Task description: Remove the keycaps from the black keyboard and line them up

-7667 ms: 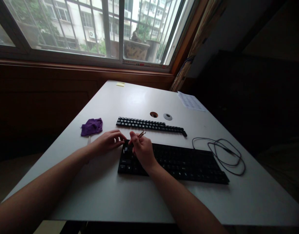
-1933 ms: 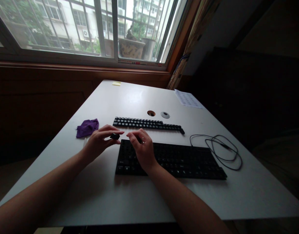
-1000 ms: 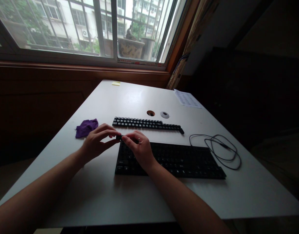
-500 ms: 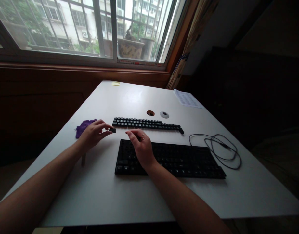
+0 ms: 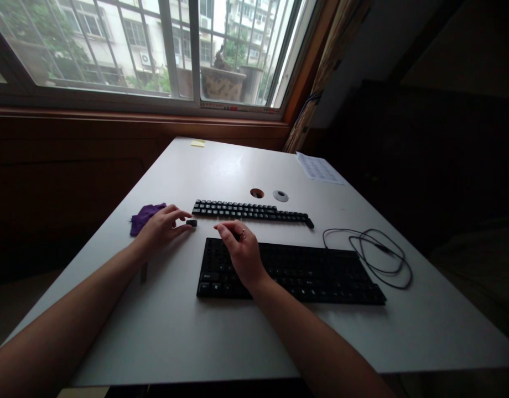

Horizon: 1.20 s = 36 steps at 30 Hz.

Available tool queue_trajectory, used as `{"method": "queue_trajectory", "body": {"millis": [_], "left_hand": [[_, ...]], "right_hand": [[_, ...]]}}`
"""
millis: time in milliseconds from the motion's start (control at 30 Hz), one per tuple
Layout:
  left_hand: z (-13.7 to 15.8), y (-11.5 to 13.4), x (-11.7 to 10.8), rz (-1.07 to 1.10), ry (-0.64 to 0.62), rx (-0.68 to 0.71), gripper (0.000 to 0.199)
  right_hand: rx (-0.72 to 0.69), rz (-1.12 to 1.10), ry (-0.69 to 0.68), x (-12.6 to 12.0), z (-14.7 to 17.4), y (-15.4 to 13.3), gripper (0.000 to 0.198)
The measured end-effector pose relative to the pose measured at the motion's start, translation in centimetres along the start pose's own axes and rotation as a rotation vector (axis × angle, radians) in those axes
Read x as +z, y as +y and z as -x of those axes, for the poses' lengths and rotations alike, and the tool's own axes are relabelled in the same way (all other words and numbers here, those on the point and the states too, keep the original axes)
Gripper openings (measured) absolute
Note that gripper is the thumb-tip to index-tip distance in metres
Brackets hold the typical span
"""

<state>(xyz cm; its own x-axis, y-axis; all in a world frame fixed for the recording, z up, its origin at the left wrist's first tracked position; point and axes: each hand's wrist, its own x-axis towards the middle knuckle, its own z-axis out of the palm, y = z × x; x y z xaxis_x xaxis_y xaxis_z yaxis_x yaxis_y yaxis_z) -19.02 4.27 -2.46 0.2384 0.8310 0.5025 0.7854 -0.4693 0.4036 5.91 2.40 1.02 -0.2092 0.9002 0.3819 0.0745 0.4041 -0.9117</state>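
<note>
A small black keycap [image 5: 191, 223] lies on the white table [image 5: 163, 331], at the fingertips of my left hand [image 5: 163, 224]. That hand's index finger is raised a little off the keycap, and the thumb is close beside it. My right hand [image 5: 243, 246] hovers over the left part of a black keyboard [image 5: 321, 273], thumb and index finger pinched together; whether anything is between them I cannot make out. Much of the keyboard's upper area looks bare of keycaps, while its lower left rows still carry some. Behind it, loose black keycaps [image 5: 238, 210] stand in several close rows.
A purple cloth [image 5: 146, 215] lies beyond my left wrist, and a thin dark strip [image 5: 144, 272] below that forearm. The coiled cable [image 5: 387, 251] is right of the keyboard. Farther back are a table hole [image 5: 256, 193], its grey cover [image 5: 280, 196], papers [image 5: 320, 168] and a yellow note [image 5: 197, 143].
The fingers of my left hand have parted from the keycap, which now rests on the table. My right hand stays in the same pinched pose.
</note>
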Motion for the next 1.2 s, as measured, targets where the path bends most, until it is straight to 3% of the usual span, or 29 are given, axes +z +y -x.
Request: {"method": "queue_trajectory", "body": {"millis": [133, 367, 533, 1033, 1200], "left_hand": [[0.0, 0.8, -0.5, -0.019, 0.034, 0.017, 0.015], [0.3, 1.0, -0.7, -0.069, -0.008, 0.014, 0.019], [0.2, 0.8, -0.2, -0.108, 0.032, -0.003, 0.023], [0.2, 0.3, 0.2, -0.191, -0.073, 0.044, 0.018], [0.2, 0.6, 0.1, -0.168, -0.048, 0.029, 0.019]], "right_hand": [[-0.003, 0.024, -0.002, -0.1, 0.0, -0.1, 0.019], [-0.003, 0.040, -0.011, -0.1, 0.1, -0.2, 0.020], [-0.016, 0.047, -0.008, 0.0, 0.1, -0.1, 0.018], [-0.037, 0.061, -0.012, -0.1, 0.1, -0.3, 0.016], [-0.037, 0.066, -0.016, -0.1, 0.1, -0.3, 0.016]]}}
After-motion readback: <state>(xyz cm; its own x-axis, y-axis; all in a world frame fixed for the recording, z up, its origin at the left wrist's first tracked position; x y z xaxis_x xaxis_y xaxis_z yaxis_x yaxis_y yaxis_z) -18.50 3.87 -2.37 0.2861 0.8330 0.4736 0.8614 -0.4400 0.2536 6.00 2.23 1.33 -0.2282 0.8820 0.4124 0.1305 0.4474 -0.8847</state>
